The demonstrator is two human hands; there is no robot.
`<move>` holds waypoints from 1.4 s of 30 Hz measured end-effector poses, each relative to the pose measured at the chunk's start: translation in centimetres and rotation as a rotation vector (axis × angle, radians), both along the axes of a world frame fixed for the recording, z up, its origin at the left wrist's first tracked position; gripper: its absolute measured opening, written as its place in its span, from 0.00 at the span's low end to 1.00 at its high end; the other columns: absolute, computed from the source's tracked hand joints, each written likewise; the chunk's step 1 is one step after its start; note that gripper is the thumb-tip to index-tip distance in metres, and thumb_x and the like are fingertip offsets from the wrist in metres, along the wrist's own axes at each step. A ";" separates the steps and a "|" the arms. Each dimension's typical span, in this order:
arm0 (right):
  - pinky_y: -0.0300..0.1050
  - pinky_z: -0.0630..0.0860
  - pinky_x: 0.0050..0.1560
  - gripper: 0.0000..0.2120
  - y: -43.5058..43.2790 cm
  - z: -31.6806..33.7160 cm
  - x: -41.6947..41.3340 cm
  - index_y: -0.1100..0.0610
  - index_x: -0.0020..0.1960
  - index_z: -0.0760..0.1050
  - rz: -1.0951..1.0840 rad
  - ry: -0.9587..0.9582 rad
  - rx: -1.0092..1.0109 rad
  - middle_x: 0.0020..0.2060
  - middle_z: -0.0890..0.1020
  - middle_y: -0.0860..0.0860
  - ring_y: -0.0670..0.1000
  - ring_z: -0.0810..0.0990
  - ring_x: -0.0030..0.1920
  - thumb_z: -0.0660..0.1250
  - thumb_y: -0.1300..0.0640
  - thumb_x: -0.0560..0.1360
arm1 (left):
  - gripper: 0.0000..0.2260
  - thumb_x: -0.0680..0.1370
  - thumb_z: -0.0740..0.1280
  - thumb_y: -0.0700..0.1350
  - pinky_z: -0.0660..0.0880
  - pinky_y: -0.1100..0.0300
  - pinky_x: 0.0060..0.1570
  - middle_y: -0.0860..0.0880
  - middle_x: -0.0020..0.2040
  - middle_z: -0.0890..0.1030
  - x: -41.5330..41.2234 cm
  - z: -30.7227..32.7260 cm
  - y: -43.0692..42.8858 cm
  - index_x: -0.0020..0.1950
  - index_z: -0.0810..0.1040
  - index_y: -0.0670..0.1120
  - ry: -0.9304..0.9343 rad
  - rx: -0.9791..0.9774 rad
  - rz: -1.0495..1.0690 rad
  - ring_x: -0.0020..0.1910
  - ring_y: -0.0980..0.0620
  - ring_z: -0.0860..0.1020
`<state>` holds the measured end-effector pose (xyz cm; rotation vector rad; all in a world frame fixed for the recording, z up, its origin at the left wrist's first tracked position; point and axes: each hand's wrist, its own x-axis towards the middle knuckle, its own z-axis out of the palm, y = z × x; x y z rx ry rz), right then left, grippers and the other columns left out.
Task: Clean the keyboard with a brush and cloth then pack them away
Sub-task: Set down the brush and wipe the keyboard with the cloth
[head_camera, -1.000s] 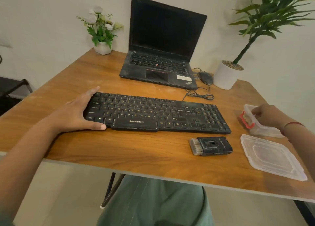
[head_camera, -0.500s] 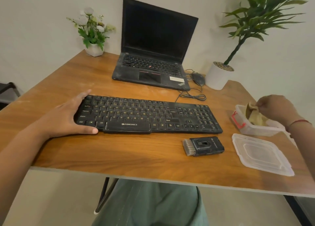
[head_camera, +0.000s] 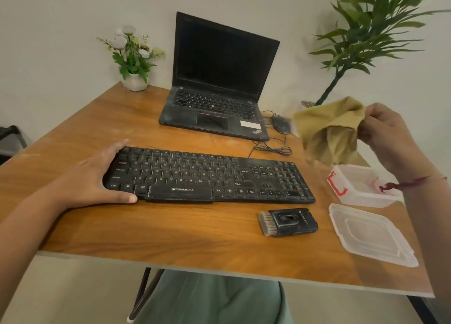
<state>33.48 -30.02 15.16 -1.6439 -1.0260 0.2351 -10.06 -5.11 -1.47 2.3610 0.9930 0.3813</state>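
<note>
A black keyboard (head_camera: pixel 212 176) lies across the middle of the wooden table (head_camera: pixel 170 228). My left hand (head_camera: pixel 90 177) holds its left end, fingers along the far edge and thumb at the near edge. My right hand (head_camera: pixel 388 138) pinches a yellow-brown cloth (head_camera: pixel 329 128) and holds it in the air above the open clear plastic box (head_camera: pixel 363 184) at the right. A small black brush (head_camera: pixel 288 222) with grey bristles lies on the table in front of the keyboard's right end. The box's clear lid (head_camera: pixel 371 233) lies flat near the table's front right edge.
An open black laptop (head_camera: pixel 219 84) stands behind the keyboard, with a mouse (head_camera: pixel 280 124) and coiled cable (head_camera: pixel 275 149) to its right. A white pot of flowers (head_camera: pixel 133 59) is at the back left, a tall green plant (head_camera: pixel 366 35) at the back right.
My right hand has lifted the cloth out of the plastic box and raised it into the air. My left hand has stayed on the keyboard's left end.
</note>
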 end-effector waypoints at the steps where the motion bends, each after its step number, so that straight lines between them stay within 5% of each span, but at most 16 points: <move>1: 0.35 0.74 0.36 0.08 0.7 0.3 -1.5 0.52 0.39 0.72 0.048 -0.034 0.005 0.30 0.77 0.45 0.45 0.75 0.34 0.66 0.58 0.76 | 0.51 0.49 0.65 0.80 0.64 0.48 0.66 0.53 0.76 0.61 0.0 0.0 -0.1 0.66 0.45 0.75 0.006 0.004 -0.002 0.72 0.48 0.64; 7: 0.33 0.74 0.39 0.03 4.4 0.0 -9.7 0.52 0.44 0.74 0.238 -0.201 0.025 0.39 0.80 0.49 0.44 0.78 0.39 0.67 0.58 0.76 | 0.53 0.52 0.65 0.78 0.63 0.49 0.66 0.53 0.76 0.60 -0.1 0.4 -0.2 0.71 0.43 0.68 0.053 0.033 -0.023 0.72 0.50 0.64; 13: 0.46 0.79 0.43 0.10 7.1 -3.3 -15.4 0.56 0.49 0.75 0.343 -0.200 -0.003 0.44 0.81 0.55 0.52 0.81 0.43 0.73 0.56 0.71 | 0.58 0.54 0.67 0.76 0.62 0.52 0.67 0.53 0.76 0.60 -0.2 0.5 -0.2 0.77 0.46 0.60 0.031 0.040 -0.037 0.72 0.52 0.63; 19: 0.37 0.78 0.41 0.15 8.3 -6.5 -18.5 0.52 0.45 0.75 0.332 -0.036 0.022 0.41 0.80 0.48 0.45 0.79 0.41 0.78 0.59 0.64 | 0.56 0.56 0.65 0.78 0.61 0.50 0.69 0.53 0.77 0.57 -0.3 0.0 -0.1 0.77 0.46 0.59 0.006 0.053 -0.040 0.73 0.53 0.60; 26: 0.35 0.77 0.37 0.13 7.6 -7.5 -19.7 0.60 0.49 0.79 0.362 0.184 0.140 0.38 0.82 0.49 0.43 0.79 0.38 0.76 0.64 0.65 | 0.39 0.69 0.48 0.77 0.57 0.51 0.67 0.60 0.73 0.57 -0.5 -0.2 -0.4 0.76 0.54 0.60 -0.252 0.150 0.061 0.72 0.60 0.55; 32: 0.41 0.75 0.38 0.06 7.4 -7.7 -20.6 0.57 0.44 0.82 0.462 0.135 0.142 0.38 0.84 0.51 0.48 0.80 0.39 0.74 0.64 0.68 | 0.17 0.74 0.60 0.63 0.64 0.65 0.58 0.69 0.61 0.68 1.4 2.0 -2.3 0.62 0.70 0.63 -0.501 0.270 0.106 0.61 0.71 0.67; 38: 0.53 0.78 0.43 0.06 7.3 -7.9 -20.3 0.54 0.45 0.83 0.546 0.038 0.121 0.41 0.85 0.52 0.54 0.82 0.43 0.74 0.58 0.68 | 0.11 0.78 0.63 0.51 0.73 0.68 0.54 0.60 0.54 0.79 5.7 6.3 -6.1 0.58 0.78 0.51 -0.667 0.264 -0.144 0.55 0.62 0.77; 42: 0.51 0.78 0.45 0.07 6.7 -7.8 -19.5 0.56 0.46 0.83 0.574 0.042 0.136 0.42 0.85 0.52 0.53 0.82 0.44 0.73 0.60 0.68 | 0.10 0.76 0.66 0.46 0.76 0.64 0.52 0.56 0.52 0.82 6.7 8.6 -7.6 0.58 0.78 0.51 -0.695 0.162 -0.304 0.53 0.57 0.80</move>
